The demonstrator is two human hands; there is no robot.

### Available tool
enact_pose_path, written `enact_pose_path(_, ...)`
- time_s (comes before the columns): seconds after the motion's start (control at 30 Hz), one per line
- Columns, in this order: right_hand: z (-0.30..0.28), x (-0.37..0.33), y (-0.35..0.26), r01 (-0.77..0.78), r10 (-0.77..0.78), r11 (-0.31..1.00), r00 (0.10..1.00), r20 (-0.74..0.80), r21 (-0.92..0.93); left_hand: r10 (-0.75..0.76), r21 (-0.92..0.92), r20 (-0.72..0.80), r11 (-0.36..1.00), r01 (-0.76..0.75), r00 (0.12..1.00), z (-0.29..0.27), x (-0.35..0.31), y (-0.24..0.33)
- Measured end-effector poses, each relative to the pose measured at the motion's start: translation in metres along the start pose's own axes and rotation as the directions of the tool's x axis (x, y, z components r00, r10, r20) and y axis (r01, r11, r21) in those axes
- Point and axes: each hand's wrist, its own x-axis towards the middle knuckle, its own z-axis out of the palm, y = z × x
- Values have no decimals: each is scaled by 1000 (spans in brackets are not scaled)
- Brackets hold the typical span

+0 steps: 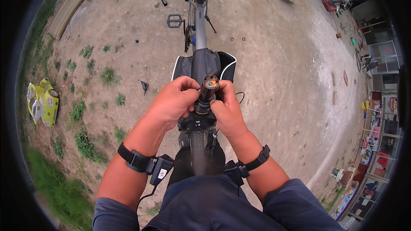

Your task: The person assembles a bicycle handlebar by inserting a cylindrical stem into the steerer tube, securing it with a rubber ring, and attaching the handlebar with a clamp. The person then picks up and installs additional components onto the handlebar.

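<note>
A dark steerer tube [207,90] stands upright at the front of a bicycle, its open top rusty orange inside. Around its foot sits a black collar [202,107]. My left hand [177,98] is closed at the tube's left side, thumb and bent fingers pressed near it. On the other side my right hand [227,109] closes in too, thumb low by the collar and index finger higher up. Any thin part between the fingertips is hidden. Below the collar shows the front tyre [197,145], between my legs. No handlebar is on the tube.
Behind the tube a black bag with white edging [229,62] hangs over the grey frame [200,21]. A pedal [174,21] sticks out left. Two small rings [237,39] lie on the dirt to the right. A yellow toy car [44,102] rests far left among weeds.
</note>
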Motion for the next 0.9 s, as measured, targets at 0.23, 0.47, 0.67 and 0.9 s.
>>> enact_pose_path(0.23,-2,-1,7,-5,5,1000,1000,15,18,-5,-30,-10,1000,5,1000,8,-9,7)
enact_pose_path(0.47,5,-4,7,-16,17,1000,1000,3,-14,-56,-89,-43,995,52,998,9,-13,4)
enact_pose_path(0.67,8,-5,8,17,-16,999,1000,12,-51,-59,-98,-98,994,49,993,14,-26,3)
enact_pose_path(0.9,13,-8,18,17,-17,1000,1000,-14,7,-76,-152,-159,987,51,984,21,-33,0)
